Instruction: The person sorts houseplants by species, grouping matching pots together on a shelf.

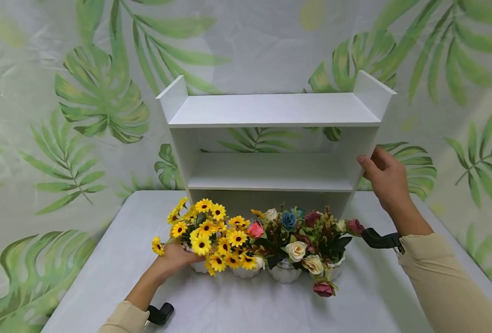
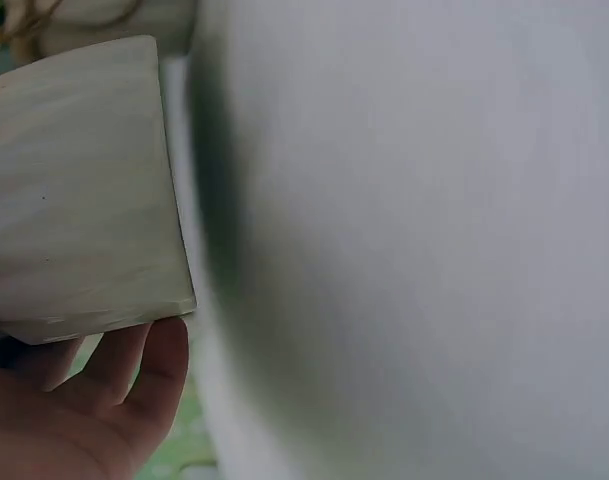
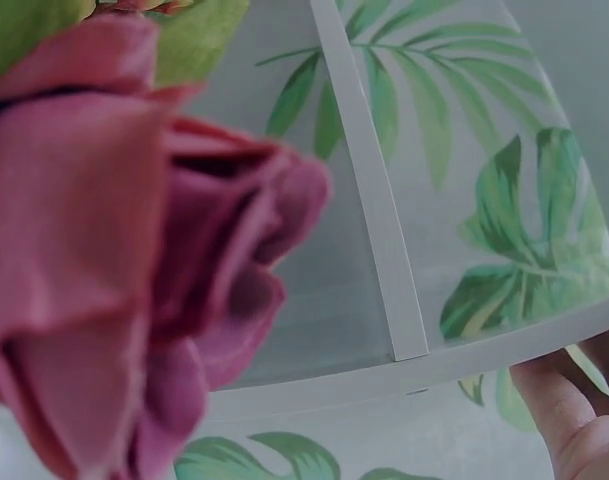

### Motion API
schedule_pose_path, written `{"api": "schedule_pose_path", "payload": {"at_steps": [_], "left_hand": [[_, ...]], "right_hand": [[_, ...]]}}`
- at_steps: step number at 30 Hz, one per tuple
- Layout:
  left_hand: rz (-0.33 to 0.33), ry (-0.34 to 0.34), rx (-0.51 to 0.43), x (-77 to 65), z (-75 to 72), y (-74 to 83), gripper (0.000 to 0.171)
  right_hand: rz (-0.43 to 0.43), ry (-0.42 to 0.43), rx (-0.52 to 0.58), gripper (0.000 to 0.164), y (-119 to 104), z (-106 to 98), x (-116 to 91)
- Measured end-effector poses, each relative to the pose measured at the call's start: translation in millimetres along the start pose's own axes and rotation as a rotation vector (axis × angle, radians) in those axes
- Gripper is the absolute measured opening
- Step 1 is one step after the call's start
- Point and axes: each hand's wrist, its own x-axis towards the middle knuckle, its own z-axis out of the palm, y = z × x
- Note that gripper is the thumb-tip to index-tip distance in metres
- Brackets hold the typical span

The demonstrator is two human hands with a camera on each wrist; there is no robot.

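My left hand [image 1: 174, 257] holds the left-hand flowerpot, a white pot [image 2: 79, 190] under yellow artificial sunflowers [image 1: 202, 245]. In the left wrist view its fingers [image 2: 156, 375] lie along the pot's side, while blossoms cover part of the hand in the head view. On the right, my right hand [image 1: 389, 178] grips the side panel of a white shelf unit [image 1: 270, 170], thumb at the front edge and fingers behind. A dark pink rose [image 3: 94, 250] fills much of the right wrist view, in front of the shelf.
More white pots [image 1: 285, 273] stand in a row before the shelf, holding yellow flowers and mixed roses [image 1: 296, 250]. Everything rests on a white-covered table [image 1: 229, 310]. Behind it hangs a leaf-patterned cloth [image 1: 246, 55].
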Motion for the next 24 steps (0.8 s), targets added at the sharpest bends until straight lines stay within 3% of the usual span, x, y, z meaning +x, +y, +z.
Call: {"api": "schedule_pose_path", "payload": {"at_steps": [1,3,6,8,12,15,19,24], "left_hand": [[-0.042,0.055,0.128,-17.4,-4.2,29.9,0.085],[-0.089,0.072,0.149,-39.9,-14.0,66.7,0.092],[-0.038,0.069,0.124,-59.9,-35.4,100.6,0.091],[-0.035,0.141,0.177,-70.7,-49.8,117.0,0.091],[0.110,0.160,0.184,-83.7,-74.1,149.4,0.082],[0.162,0.157,0.249,-92.9,-85.9,179.6,0.080],[0.180,0.141,0.355,-101.8,-94.5,223.3,0.083],[0.263,0.145,0.386,-98.3,-100.0,275.7,0.075]], "right_hand": [[0.000,0.004,0.004,0.060,-0.3,-0.1,0.2],[-0.003,0.014,0.007,0.060,-1.0,-0.2,0.6],[-0.011,0.015,0.017,0.060,-1.9,1.0,1.7],[-0.016,0.008,0.032,0.059,-2.5,1.7,2.2],[-0.011,0.006,0.029,0.061,-4.4,1.8,2.7],[-0.019,0.005,0.017,0.061,-4.1,1.9,3.5],[-0.048,0.008,0.001,0.060,-0.4,2.4,1.7],[-0.050,0.021,-0.023,0.059,5.0,0.7,-1.1]]}}
